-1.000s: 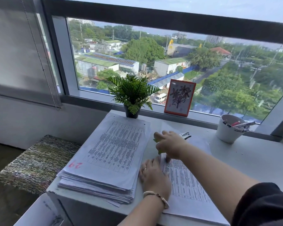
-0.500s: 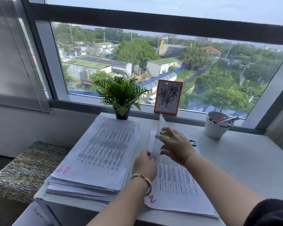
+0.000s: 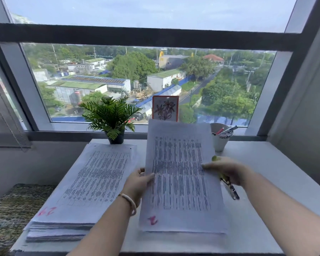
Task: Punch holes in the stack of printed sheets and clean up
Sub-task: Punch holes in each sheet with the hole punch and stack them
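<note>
A thin sheaf of printed sheets (image 3: 179,174), marked with a red "2" near its bottom, stands tilted up over the white desk (image 3: 266,174). Its lower edge is down at the desk. My left hand (image 3: 139,182) grips its left edge, thumb on the front. My right hand (image 3: 229,170) pinches its right edge and also holds a small tool with a yellow-green handle and a dark metal end (image 3: 233,191); it looks like a hand punch. A thick stack of printed sheets (image 3: 92,183), marked "29" in red, lies flat at the left of the desk.
A potted fern (image 3: 111,117), a red-framed flower picture (image 3: 164,109) and a white cup of pens (image 3: 220,139) stand along the back by the window. A woven stool (image 3: 9,211) sits left of the desk. The desk's front edge is near my forearms.
The thin sheaf lay flat under my hands a second ago. Both hands have since raised its top end, so it now stands tilted between them. My view has tipped upward.
</note>
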`<state>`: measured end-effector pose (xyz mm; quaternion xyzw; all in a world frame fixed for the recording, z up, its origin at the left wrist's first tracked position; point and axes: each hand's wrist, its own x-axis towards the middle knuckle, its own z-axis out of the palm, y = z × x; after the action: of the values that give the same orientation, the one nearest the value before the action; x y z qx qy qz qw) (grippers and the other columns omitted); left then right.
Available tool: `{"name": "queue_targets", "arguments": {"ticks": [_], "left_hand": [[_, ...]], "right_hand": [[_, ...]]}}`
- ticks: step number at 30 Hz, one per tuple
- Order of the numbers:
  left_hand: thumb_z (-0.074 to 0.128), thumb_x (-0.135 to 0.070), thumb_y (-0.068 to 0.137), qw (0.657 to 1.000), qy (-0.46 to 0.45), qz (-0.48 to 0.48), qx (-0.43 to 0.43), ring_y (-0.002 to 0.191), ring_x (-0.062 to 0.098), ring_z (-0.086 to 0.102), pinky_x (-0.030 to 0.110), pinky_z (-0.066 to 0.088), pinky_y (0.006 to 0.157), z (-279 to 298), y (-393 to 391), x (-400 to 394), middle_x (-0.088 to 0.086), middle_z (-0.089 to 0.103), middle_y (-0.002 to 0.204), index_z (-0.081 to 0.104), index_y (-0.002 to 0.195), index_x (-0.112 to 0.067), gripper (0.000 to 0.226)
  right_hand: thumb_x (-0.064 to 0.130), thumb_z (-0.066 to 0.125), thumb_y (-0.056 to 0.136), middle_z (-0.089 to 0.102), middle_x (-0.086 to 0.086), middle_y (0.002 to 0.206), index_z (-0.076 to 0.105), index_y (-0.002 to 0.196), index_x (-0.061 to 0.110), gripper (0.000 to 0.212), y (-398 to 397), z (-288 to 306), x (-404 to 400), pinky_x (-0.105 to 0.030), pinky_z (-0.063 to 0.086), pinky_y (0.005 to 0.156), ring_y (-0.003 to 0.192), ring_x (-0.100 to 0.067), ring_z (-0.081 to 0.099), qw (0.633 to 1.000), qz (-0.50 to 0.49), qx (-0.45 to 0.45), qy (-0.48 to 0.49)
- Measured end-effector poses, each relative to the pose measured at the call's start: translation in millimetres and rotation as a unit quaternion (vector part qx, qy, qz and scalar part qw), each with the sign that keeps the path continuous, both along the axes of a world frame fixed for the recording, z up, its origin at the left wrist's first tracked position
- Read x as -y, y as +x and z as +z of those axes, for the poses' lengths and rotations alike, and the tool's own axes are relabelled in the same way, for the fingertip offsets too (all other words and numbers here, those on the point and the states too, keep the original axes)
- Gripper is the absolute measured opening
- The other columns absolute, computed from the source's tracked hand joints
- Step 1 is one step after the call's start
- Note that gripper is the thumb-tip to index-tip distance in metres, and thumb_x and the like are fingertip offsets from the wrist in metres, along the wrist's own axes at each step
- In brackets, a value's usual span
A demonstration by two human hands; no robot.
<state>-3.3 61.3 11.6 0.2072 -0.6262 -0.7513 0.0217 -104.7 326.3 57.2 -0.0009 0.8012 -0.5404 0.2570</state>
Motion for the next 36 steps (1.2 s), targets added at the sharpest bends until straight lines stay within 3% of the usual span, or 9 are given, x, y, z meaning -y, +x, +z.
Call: {"name": "queue_targets", "arguments": {"ticks": [4,9,11,17,22,25,27,30,36], "left_hand": [[0.059,0.004,0.087,0.996,-0.010,-0.057,-0.066,0.082,0.030,0.062,0.044,0.055,0.074,47,-11,-1,0.020,0.061,0.100,0.048,0.104,-0.002,0.021],[0.077,-0.010,0.074,0.973,-0.076,-0.102,-0.190,0.093,0.030,0.067,0.045,0.056,0.084,84,-20,1,0.015,0.067,0.105,0.053,0.112,-0.003,0.045],[0.074,-0.012,0.078,0.977,-0.104,-0.053,-0.177,0.094,0.026,0.068,0.042,0.056,0.084,80,-16,-5,0.008,0.071,0.100,0.063,0.103,-0.010,0.028],[0.073,-0.026,0.080,0.984,-0.137,0.002,-0.113,0.093,0.027,0.068,0.050,0.054,0.088,59,-9,-15,0.007,0.072,0.093,0.069,0.087,-0.018,0.011],[0.075,-0.034,0.073,0.969,-0.151,-0.028,-0.194,0.095,0.029,0.068,0.046,0.056,0.085,105,-14,-10,0.009,0.073,0.095,0.071,0.090,-0.017,0.023],[0.066,-0.027,0.086,0.982,-0.047,-0.035,-0.182,0.087,0.030,0.070,0.043,0.058,0.078,114,-24,-5,0.012,0.073,0.094,0.067,0.099,-0.007,0.024],[0.061,-0.025,0.091,0.990,0.001,-0.008,-0.140,0.075,0.029,0.070,0.042,0.060,0.068,103,-33,-6,0.013,0.072,0.088,0.062,0.105,-0.003,0.026],[0.057,-0.022,0.094,0.997,0.039,0.028,-0.062,0.071,0.029,0.069,0.043,0.059,0.066,69,-40,-15,0.016,0.070,0.089,0.057,0.112,-0.001,0.027],[0.060,-0.022,0.092,1.000,-0.026,-0.011,-0.002,0.088,0.037,0.068,0.057,0.054,0.081,19,-38,-50,0.021,0.069,0.099,0.060,0.103,-0.004,0.021]], "right_hand": [[0.012,0.075,0.079,0.070,-0.023,0.101,0.066,0.100,-0.005,0.028,12,20,10,-0.042,0.056,0.085,0.090,-0.031,0.067,0.982,-0.061,-0.155,-0.085],[0.022,0.074,0.082,0.067,-0.018,0.101,0.069,0.086,0.015,0.009,25,44,9,-0.040,0.055,0.084,0.090,-0.028,0.065,0.938,-0.073,-0.334,-0.057],[0.027,0.072,0.084,0.064,-0.014,0.098,0.071,0.083,0.015,0.012,34,44,9,-0.032,0.050,0.078,0.089,-0.026,0.061,0.928,-0.045,-0.370,0.016],[0.030,0.069,0.086,0.062,-0.012,0.104,0.072,0.097,0.009,0.023,48,23,9,-0.041,0.052,0.087,0.094,-0.027,0.062,0.939,-0.048,-0.341,0.019],[0.018,0.071,0.085,0.068,-0.001,0.085,0.069,0.087,0.013,0.006,42,53,1,-0.023,0.047,0.068,0.078,-0.013,0.062,0.962,-0.026,-0.269,-0.029],[0.007,0.071,0.082,0.068,0.002,0.065,0.065,0.076,0.007,0.009,35,66,-8,-0.016,0.047,0.054,0.061,-0.013,0.063,0.984,0.012,-0.174,-0.027],[0.002,0.072,0.079,0.074,-0.013,0.083,0.066,0.095,-0.003,0.018,35,65,-13,-0.030,0.060,0.067,0.076,-0.026,0.072,0.996,0.018,-0.082,-0.035],[0.007,0.077,0.073,0.070,-0.024,0.107,0.062,0.112,-0.004,0.043,39,51,-22,-0.052,0.052,0.092,0.100,-0.040,0.067,1.000,0.024,-0.003,0.010],[0.011,0.069,0.084,0.073,-0.018,0.098,0.063,0.108,0.000,0.027,51,10,-55,-0.037,0.057,0.069,0.085,-0.032,0.071,0.999,-0.014,0.021,0.028]]}}
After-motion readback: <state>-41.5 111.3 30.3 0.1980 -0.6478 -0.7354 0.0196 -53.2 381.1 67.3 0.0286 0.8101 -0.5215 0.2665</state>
